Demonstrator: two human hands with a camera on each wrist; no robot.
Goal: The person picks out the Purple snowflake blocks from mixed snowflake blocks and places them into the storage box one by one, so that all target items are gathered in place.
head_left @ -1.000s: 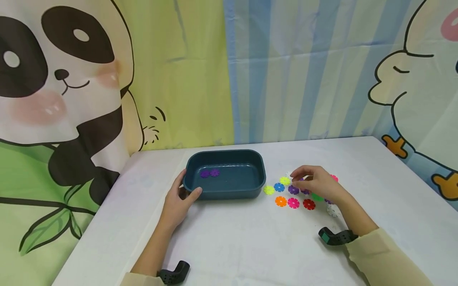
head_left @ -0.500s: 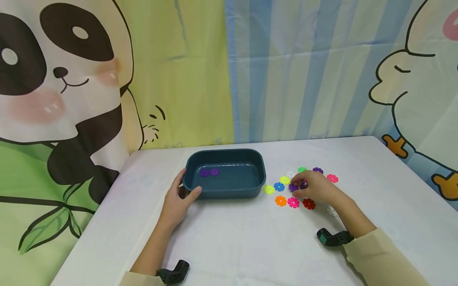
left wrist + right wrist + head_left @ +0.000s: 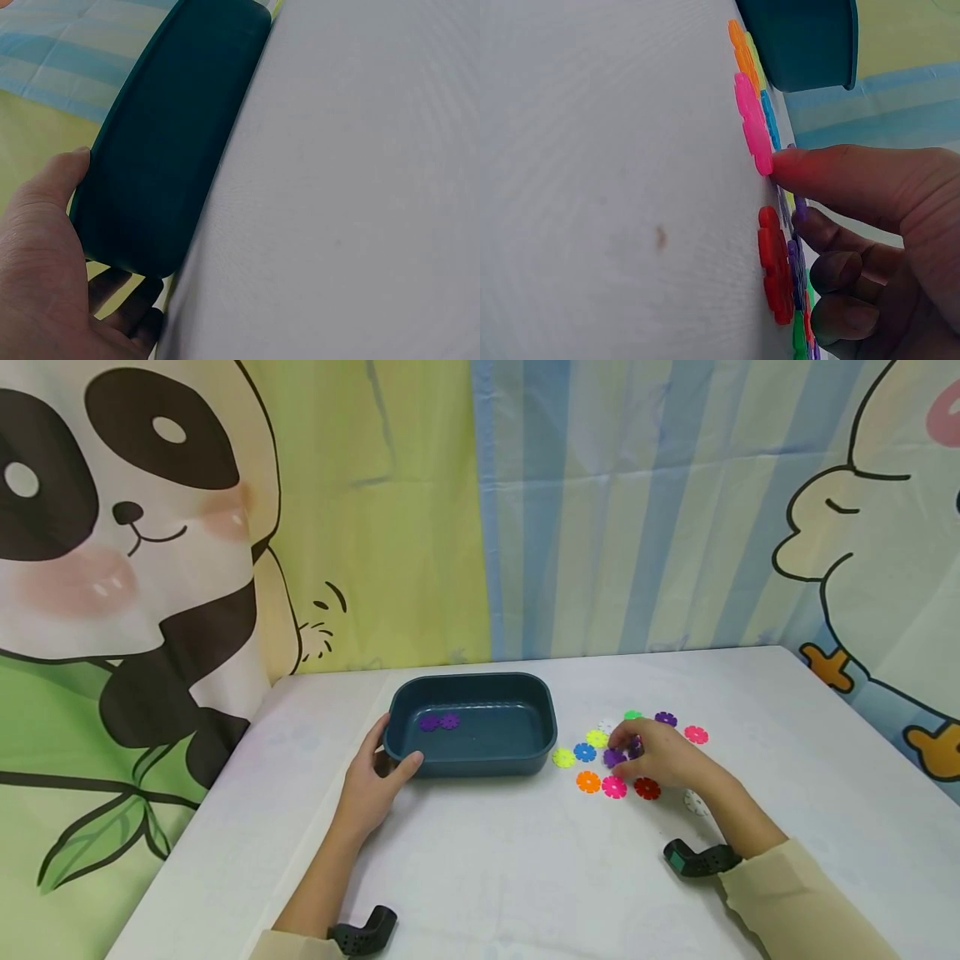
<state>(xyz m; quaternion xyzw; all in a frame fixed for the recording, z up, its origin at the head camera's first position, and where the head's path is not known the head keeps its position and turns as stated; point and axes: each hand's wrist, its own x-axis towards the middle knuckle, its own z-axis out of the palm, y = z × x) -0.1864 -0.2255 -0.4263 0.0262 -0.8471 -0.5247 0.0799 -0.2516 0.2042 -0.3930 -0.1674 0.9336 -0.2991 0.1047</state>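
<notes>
My left hand (image 3: 375, 789) grips the left end of a dark teal plastic basin (image 3: 480, 767), thumb at the near corner and fingers along the end wall. Its thumb lies by the basin's rim in the left wrist view. Two purple snowflake discs (image 3: 450, 721) lie inside the basin, close together. To the right, my right hand (image 3: 663, 756) pinches another purple snowflake disc (image 3: 613, 759) by its edges, low over the table. A pink disc (image 3: 754, 124) lies right by the thumb tip, and a red disc (image 3: 775, 262) lies below the thumb in the right wrist view.
Loose discs surround the right hand: an orange disc (image 3: 588, 782), a blue disc (image 3: 585, 752), a yellow disc (image 3: 564, 757), a purple disc (image 3: 665, 718) and a pink one at the far side. White cloth covers the table (image 3: 510, 868). A printed curtain (image 3: 630, 510) hangs behind it.
My right hand has come down and slightly back among the discs, with thumb and fingers closing around the purple disc. My left hand and the basin stay in place.
</notes>
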